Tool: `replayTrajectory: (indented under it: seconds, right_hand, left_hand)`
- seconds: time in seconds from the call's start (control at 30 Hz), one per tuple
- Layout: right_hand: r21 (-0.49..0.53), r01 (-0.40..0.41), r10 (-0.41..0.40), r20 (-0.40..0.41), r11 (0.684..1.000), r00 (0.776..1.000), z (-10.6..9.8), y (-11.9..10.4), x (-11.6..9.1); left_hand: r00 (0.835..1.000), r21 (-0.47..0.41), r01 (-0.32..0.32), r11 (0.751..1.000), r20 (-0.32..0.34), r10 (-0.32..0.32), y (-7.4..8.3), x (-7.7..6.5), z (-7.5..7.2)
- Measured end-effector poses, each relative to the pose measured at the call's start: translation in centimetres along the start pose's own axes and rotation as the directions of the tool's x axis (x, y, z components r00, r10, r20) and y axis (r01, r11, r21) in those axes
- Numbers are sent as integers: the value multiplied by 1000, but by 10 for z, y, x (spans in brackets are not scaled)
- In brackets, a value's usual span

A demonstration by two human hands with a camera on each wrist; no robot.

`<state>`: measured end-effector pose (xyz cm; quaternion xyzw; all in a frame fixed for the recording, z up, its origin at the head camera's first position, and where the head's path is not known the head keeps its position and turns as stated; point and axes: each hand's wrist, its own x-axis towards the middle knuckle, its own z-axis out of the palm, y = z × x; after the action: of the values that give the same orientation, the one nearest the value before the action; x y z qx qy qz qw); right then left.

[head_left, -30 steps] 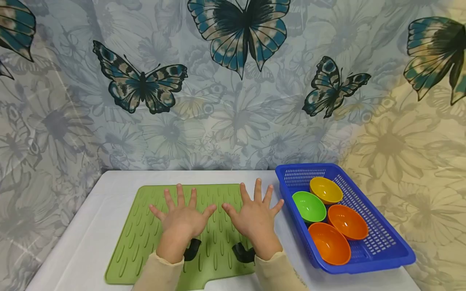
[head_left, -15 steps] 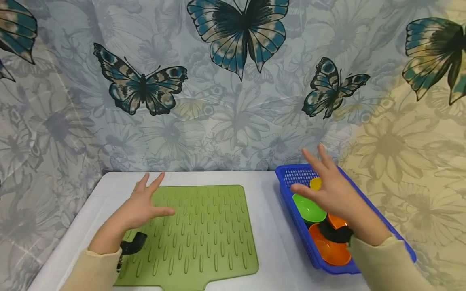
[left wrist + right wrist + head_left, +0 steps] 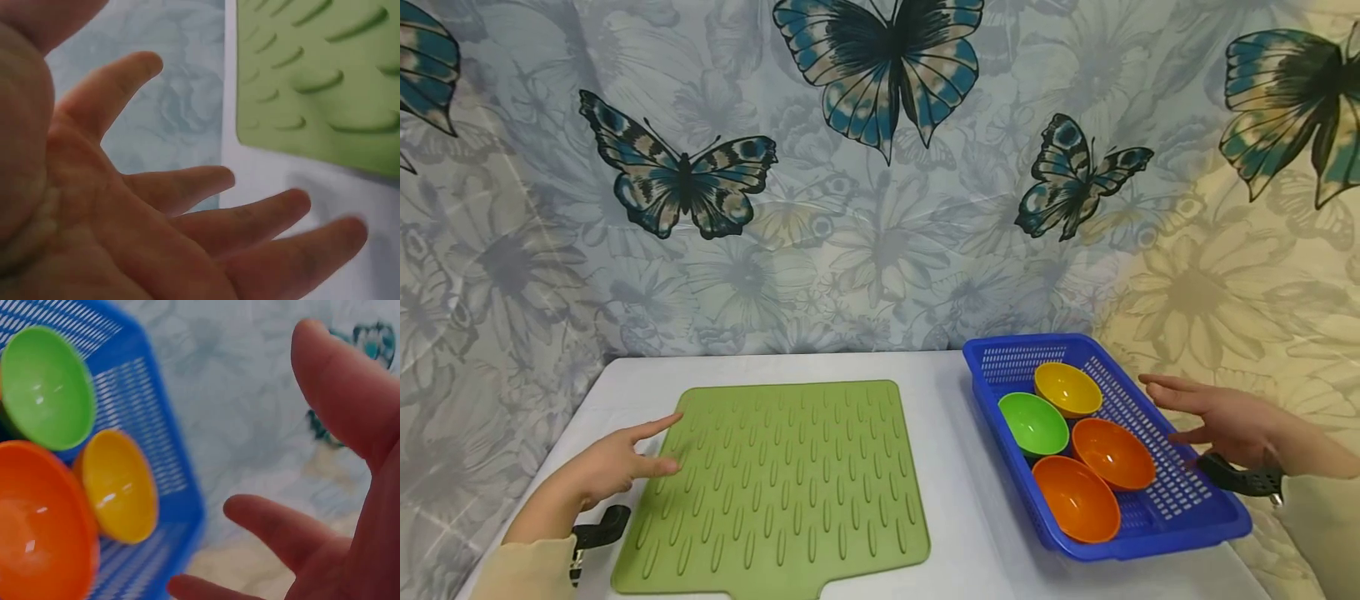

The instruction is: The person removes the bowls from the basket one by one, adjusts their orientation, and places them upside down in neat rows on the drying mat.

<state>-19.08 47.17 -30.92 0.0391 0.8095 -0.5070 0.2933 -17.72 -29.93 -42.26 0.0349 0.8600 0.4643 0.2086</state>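
Note:
My left hand (image 3: 606, 467) is held at the left edge of a green ridged mat (image 3: 790, 483), fingers spread and holding nothing; its bare palm shows in the left wrist view. On the right, my right hand (image 3: 1240, 425) hovers by the right side of a blue plastic basket (image 3: 1195, 521), its fingers loosely extended and nothing in them. Inside the basket sit a yellow bowl (image 3: 1069, 390), a green bowl (image 3: 1033, 423) and two orange bowls, one orange bowl (image 3: 1114, 454) behind the other orange bowl (image 3: 1077, 498). The right wrist view shows the green, yellow and one orange bowl near that hand.
Mat and basket lie side by side on a white-covered table (image 3: 955, 467), with a strip of white cloth between them. Behind and at both sides hangs a floral curtain (image 3: 880, 283) printed with butterflies. A black camera strap (image 3: 602, 527) is on the left wrist.
Both hands have moved apart, from over the mat out to the sides: the left to the mat's left edge, the right across the basket to its right side. The bowls stay put.

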Motion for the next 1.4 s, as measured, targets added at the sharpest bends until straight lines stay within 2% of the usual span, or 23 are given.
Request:
replayTrajectory:
  seconds: [0.17,0.27,0.43,0.6,0.8,0.93,1.03,1.2,1.4]
  right_hand:
    - [159,-121,120,16,980,993,-4,29,11]
    - [176,-164,163,21,971,986,-1,38,16]
    - [177,-148,149,3,973,989,5,48,24]
    - [170,-116,123,-30,979,992,14,47,27]
    - [161,-129,138,-45,979,989,26,43,27]
    - [195,-120,132,-51,973,990,29,44,27]
    - [250,-118,138,-67,961,988,30,46,30]
    - [347,-130,170,-89,929,981,32,50,40]
    - [399,-168,202,-45,901,978,33,62,50]
  left_hand:
    - [999,-86,40,996,18,-38,-11,-1,-1]
    - [999,-101,52,994,11,-51,-16,0,-3]
    - [998,-125,59,990,14,-58,-23,3,-3]
    - [997,-133,75,988,11,-74,-29,8,-1]
    - [992,-94,115,989,-46,-120,-34,12,4]
    - [988,-23,126,992,-91,-127,-36,12,5]
    - [985,26,127,992,-120,-123,-38,11,5]
    - [985,43,114,993,-137,-107,-41,12,5]
    - [984,56,106,993,-153,-96,-44,14,7]
